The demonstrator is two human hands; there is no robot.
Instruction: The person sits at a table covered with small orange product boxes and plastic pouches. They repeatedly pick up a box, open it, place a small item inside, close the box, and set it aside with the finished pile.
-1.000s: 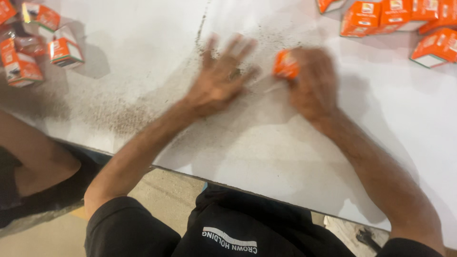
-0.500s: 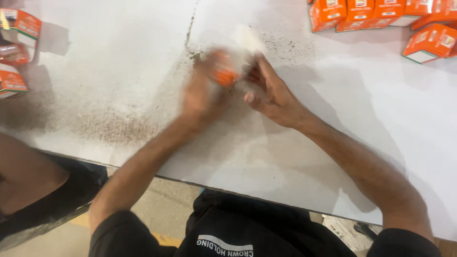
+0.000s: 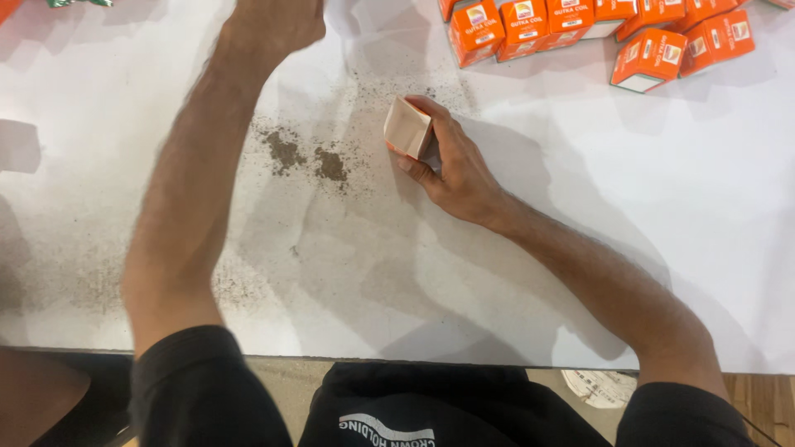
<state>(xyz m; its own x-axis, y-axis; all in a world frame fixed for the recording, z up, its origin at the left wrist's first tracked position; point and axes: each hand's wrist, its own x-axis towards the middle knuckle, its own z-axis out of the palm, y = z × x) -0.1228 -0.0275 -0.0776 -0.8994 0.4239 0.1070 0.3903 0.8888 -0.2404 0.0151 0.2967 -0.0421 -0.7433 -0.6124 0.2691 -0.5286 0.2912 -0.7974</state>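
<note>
My right hand (image 3: 451, 170) grips a small orange carton (image 3: 408, 128) on the white table (image 3: 580, 215), its pale open end facing left. My left hand (image 3: 277, 21) reaches far forward to the top edge of the view, its fingers cut off by the frame, so I cannot tell what it holds. Dark powder smudges (image 3: 306, 157) lie on the table just left of the carton.
A cluster of several orange cartons (image 3: 596, 33) sits at the far right of the table. The table's near edge (image 3: 331, 356) runs just above my lap. Grey dust marks spread across the left half of the tabletop.
Both hands were together on the carton. Now the left arm has stretched forward and away, and the right hand alone holds the carton against the table.
</note>
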